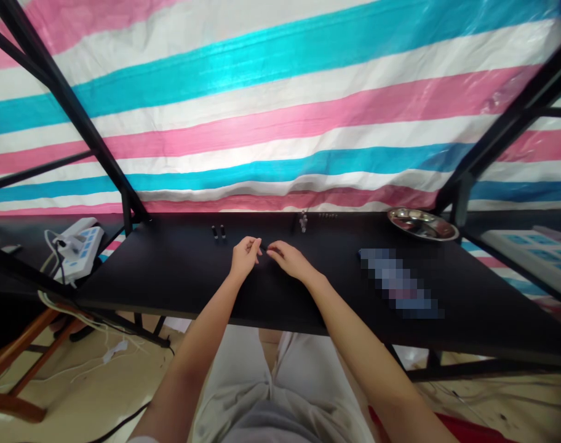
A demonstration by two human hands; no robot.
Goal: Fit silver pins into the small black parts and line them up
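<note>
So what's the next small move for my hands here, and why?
Perhaps hold the left hand steady and ease the right hand slightly closer: a small dark piece seems to span the gap between them, though it's too small to tell whether both hands grip it.

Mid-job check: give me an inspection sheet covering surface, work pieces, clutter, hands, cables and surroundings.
Surface: black table; no spill seen.
Work pieces: small dark piece between the fingertips; two small black cylinders with pale ends to the left; cluster of small pale pieces and row of tiny pieces beyond the hands.
Clutter: shiny metal plate at far right; blurred-out item nearer.
Hands: left and right close together, fingers curled; exact grip unclear.
Cables: white cables at the left edge, near a power strip.
Surroundings: striped plastic sheet behind; black metal frame.
</note>
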